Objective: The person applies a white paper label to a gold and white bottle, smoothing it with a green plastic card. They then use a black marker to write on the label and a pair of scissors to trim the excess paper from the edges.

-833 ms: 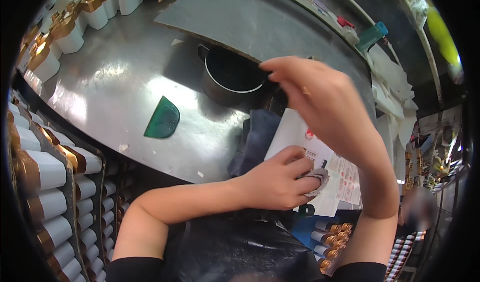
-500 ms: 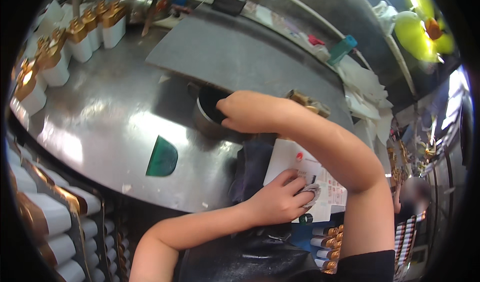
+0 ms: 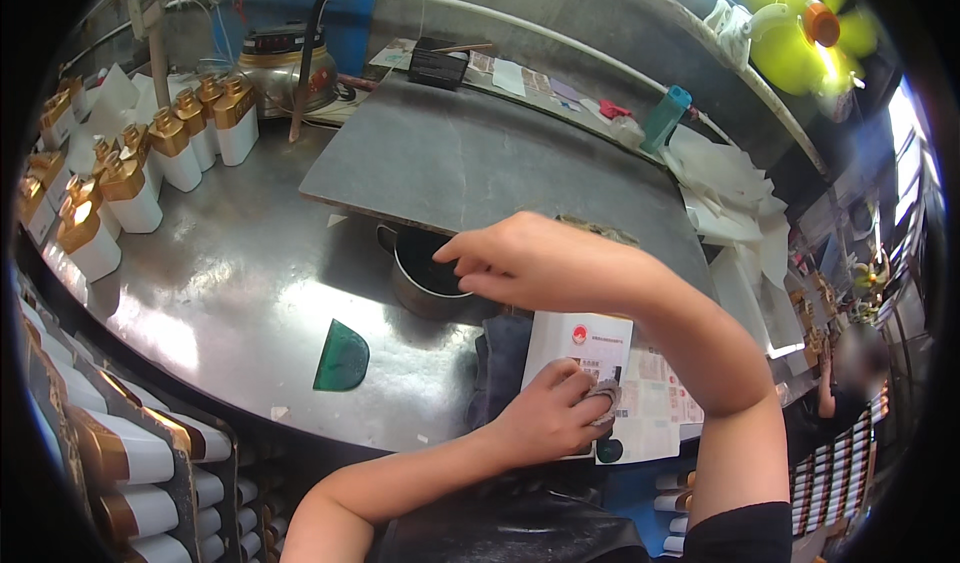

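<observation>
My left hand [image 3: 550, 413] is closed around a crumpled grey cloth [image 3: 604, 403], just over printed paper sheets [image 3: 655, 418] and a white card [image 3: 560, 338] with a red emblem. Beside the cloth lies a small dark green round piece [image 3: 609, 450]. My right hand [image 3: 510, 263] hovers at the right rim of a dark metal pot [image 3: 425, 298] with a side handle. Its index finger reaches toward the pot's mouth, apart from the thumb, with nothing visible between them. A folded dark cloth [image 3: 500, 363] sits between pot and card. Left of it lies a green scraper [image 3: 343, 356].
A large grey board [image 3: 460, 148] lies behind the pot. White bottles with gold tops [image 3: 177, 153] stand at the far left, and more gold-and-white pieces [image 3: 130, 453] fill racks below the table edge. A yellow-green fan [image 3: 810, 38] hangs upper right; another person [image 3: 835, 393] works beyond.
My right hand has shifted to the right, from inside the pot's mouth to its rim, and its fingers have spread. My left hand keeps the cloth. The view has tilted up.
</observation>
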Action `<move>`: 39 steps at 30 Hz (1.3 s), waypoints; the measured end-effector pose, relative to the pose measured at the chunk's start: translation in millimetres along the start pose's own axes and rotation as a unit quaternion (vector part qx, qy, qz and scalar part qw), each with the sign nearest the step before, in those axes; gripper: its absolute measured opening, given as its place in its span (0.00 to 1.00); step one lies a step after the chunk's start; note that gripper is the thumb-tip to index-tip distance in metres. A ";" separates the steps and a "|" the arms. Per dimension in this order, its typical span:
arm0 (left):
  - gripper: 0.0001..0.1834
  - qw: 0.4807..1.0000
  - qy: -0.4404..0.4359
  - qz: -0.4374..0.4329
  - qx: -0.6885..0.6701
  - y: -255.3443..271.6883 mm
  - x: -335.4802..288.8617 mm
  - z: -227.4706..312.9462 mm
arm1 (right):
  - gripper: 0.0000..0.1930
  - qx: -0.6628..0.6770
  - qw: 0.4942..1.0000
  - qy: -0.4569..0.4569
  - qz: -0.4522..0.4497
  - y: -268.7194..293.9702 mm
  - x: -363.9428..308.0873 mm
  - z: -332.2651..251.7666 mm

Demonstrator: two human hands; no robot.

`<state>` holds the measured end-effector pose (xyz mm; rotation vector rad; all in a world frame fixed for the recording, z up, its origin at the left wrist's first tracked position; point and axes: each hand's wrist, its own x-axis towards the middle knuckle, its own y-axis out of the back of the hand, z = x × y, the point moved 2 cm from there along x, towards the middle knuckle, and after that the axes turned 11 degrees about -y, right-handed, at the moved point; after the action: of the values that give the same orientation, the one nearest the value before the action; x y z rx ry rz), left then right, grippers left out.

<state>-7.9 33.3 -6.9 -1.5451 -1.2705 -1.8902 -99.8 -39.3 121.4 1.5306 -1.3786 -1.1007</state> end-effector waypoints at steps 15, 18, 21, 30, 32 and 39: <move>0.06 0.904 0.275 0.267 0.191 158.4 -110.2 13.5 | 0.15 -0.139 0.987 -0.033 -0.079 -63.7 6.2 13.3; 0.05 0.870 0.351 0.279 0.204 166.0 -128.8 4.6 | 0.15 -0.188 0.959 -0.073 -0.200 -91.7 36.1 33.8; 0.08 0.835 0.407 0.344 0.135 172.1 -141.7 -6.9 | 0.11 -0.191 0.972 0.079 -0.113 -111.6 36.8 28.2; 0.09 0.819 0.448 0.351 0.069 185.0 -160.2 -24.7 | 0.22 -0.121 0.985 -0.010 -0.125 -54.8 25.0 -25.5; 0.13 0.818 0.441 0.363 0.065 180.5 -159.1 -32.6 | 0.18 -0.094 0.992 0.010 -0.081 -56.3 26.7 -13.1; 0.11 0.856 0.386 0.338 0.068 177.8 -149.9 -31.9 | 0.05 -0.150 0.953 0.148 -0.217 -136.8 54.4 -23.8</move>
<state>156.8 -120.2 -73.3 -0.8127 -0.3983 -1.6022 -32.3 -79.3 -5.4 1.7254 -0.6517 -1.2113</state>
